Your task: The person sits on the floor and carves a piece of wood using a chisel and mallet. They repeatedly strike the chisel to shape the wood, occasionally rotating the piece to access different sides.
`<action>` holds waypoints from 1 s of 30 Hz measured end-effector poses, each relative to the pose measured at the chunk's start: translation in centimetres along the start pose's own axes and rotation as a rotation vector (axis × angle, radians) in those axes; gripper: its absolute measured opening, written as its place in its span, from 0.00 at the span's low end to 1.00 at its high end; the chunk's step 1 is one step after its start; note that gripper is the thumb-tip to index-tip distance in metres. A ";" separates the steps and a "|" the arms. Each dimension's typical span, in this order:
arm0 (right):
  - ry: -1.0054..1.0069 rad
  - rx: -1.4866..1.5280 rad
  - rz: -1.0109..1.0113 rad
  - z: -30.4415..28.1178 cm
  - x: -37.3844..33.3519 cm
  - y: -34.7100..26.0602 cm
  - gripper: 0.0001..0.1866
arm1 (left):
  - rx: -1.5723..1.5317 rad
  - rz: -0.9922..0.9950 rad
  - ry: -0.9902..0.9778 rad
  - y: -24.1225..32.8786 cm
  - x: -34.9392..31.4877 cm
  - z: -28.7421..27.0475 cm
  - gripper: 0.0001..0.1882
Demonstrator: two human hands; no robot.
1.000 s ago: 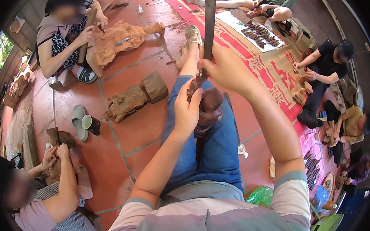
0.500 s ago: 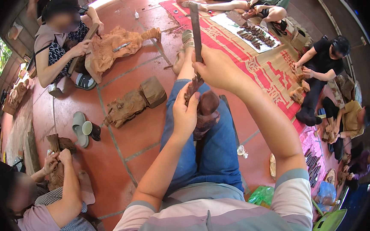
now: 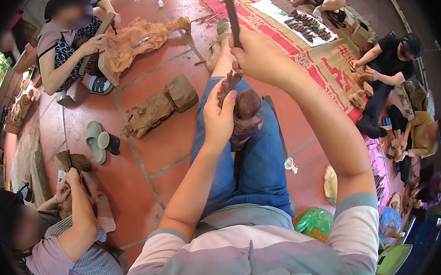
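My right hand (image 3: 259,58) is closed round a long, flat, dark bar that looks like a file (image 3: 231,18); its upper end reaches the top of the picture. Just below, my left hand (image 3: 218,119) grips a small reddish-brown carved wood piece (image 3: 230,83), whose jagged end points up toward the right fist. The fist hides the bar's lower end, so I cannot tell if it touches the carving. Between my knees, beside the left fingers, stands a dark red-brown wooden figure (image 3: 247,104) with a rounded top.
A rough carved block (image 3: 153,113) lies on the tiles to the left, near grey slippers (image 3: 95,141) and a cup (image 3: 106,141). Co-workers carve at left and right. A red patterned mat (image 3: 307,67) bears a white sheet with several carved pieces. A green bag (image 3: 315,221) sits at my right.
My right hand has slid up and away from the left with the file, whose tip has passed toward the top edge. My left hand still grips the carved wood piece.
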State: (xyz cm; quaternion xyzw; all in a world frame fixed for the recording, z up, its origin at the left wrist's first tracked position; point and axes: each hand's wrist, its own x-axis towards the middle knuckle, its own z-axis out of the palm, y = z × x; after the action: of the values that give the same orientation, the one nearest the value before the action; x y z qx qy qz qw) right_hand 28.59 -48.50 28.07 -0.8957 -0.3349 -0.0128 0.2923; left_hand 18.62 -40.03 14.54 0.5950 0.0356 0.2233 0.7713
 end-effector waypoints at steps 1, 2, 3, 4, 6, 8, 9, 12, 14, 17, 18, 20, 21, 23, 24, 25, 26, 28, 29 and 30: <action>-0.038 0.087 0.034 -0.6 -0.5 -0.7 0.08 | -0.004 0.006 0.003 -0.1 0.0 0.0 0.20; 0.018 0.036 -0.033 -0.2 -1.1 -0.6 0.09 | -0.008 0.013 0.006 -0.2 -0.1 -0.1 0.20; 0.075 -0.014 -0.100 0.6 -1.8 -0.4 0.09 | 0.009 0.017 0.012 -0.2 0.0 -0.1 0.20; 0.136 -0.066 -0.160 1.0 -2.4 0.0 0.10 | 0.025 0.019 0.009 0.0 0.1 0.0 0.19; 0.283 -0.024 -0.074 1.0 -2.2 1.8 0.10 | 0.028 0.010 -0.006 -0.1 0.1 0.1 0.19; 0.368 0.208 0.044 0.7 -2.7 3.2 0.10 | 0.014 -0.007 -0.025 -0.3 0.1 -0.3 0.20; 0.376 0.413 0.123 0.4 -3.5 3.9 0.10 | 0.013 0.008 -0.039 -0.1 0.3 -0.6 0.20; 0.444 0.858 0.280 2.0 -7.8 6.0 0.09 | -0.003 0.100 -0.104 0.9 0.6 -1.1 0.23; 0.531 1.017 0.346 4.8 -11.6 8.0 0.09 | 0.111 0.128 -0.104 3.0 0.6 -1.7 0.19; 0.642 1.108 0.483 8.5 -16.6 10.1 0.09 | -0.090 0.025 0.051 4.0 1.2 -5.5 0.09; 0.676 1.117 0.546 9.4 -17.8 10.5 0.09 | -0.117 0.047 0.125 4.2 1.1 -7.0 0.06; 0.706 1.152 0.554 11.1 -19.9 11.8 0.07 | -0.153 0.150 0.141 6.8 -0.3 -7.6 0.09; 0.719 1.163 0.565 11.7 -20.5 12.3 0.07 | -0.162 0.236 -0.007 8.3 -1.4 -7.1 0.14; 0.669 1.162 0.549 12.3 -21.1 12.8 0.05 | -0.233 0.365 -0.298 11.9 -3.9 -4.7 0.21; 0.634 1.155 0.542 12.5 -21.5 12.9 0.04 | -0.288 0.411 -0.404 12.9 -5.2 -3.0 0.23; 0.625 1.195 0.522 12.5 -21.3 12.4 0.02 | -0.337 0.450 -0.509 14.1 -6.6 -1.3 0.24; 0.621 1.192 0.529 12.4 -21.5 12.2 0.03 | -0.391 0.485 -0.601 14.8 -7.4 0.1 0.25; 0.563 1.219 0.532 12.6 -21.3 11.2 0.03 | -0.307 0.284 -0.708 17.3 -9.1 1.6 0.23; 0.543 1.228 0.534 12.3 -21.4 10.9 0.04 | -0.320 0.262 -0.746 17.4 -9.3 2.4 0.22; 0.531 1.251 0.526 12.6 -21.7 10.7 0.04 | -0.417 0.400 -0.735 15.9 -9.2 4.1 0.25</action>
State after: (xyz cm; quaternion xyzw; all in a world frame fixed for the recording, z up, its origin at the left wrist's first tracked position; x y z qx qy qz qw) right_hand 16.11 -61.14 7.39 -0.5787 0.0291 0.0350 0.8143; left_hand 6.90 -44.20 28.65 0.4623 -0.4007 0.1444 0.7777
